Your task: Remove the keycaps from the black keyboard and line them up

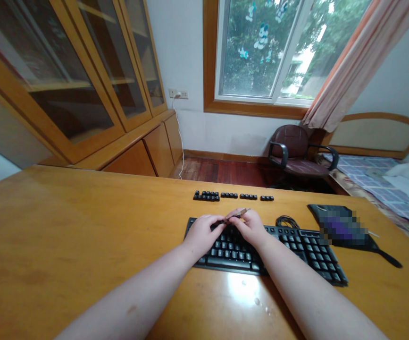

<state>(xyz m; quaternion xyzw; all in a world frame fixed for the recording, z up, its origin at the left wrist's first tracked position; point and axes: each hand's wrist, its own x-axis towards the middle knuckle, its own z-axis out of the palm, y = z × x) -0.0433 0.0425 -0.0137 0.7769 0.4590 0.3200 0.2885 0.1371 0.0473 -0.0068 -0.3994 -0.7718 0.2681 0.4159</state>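
Keyboard long axis left-right (slightly slanted)

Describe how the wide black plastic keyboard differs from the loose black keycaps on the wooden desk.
The wide black plastic keyboard lies beneath the left hand and right hand; the small loose black keycaps sit beyond both hands. The keyboard is one large piece, while the keycaps form four separate clusters. Both are black and rest on the yellowish-brown wooden desk.

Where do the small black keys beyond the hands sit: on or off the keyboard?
Off: the small black keys stand in short rows on the desk, beyond the keyboard, with desk surface showing between.
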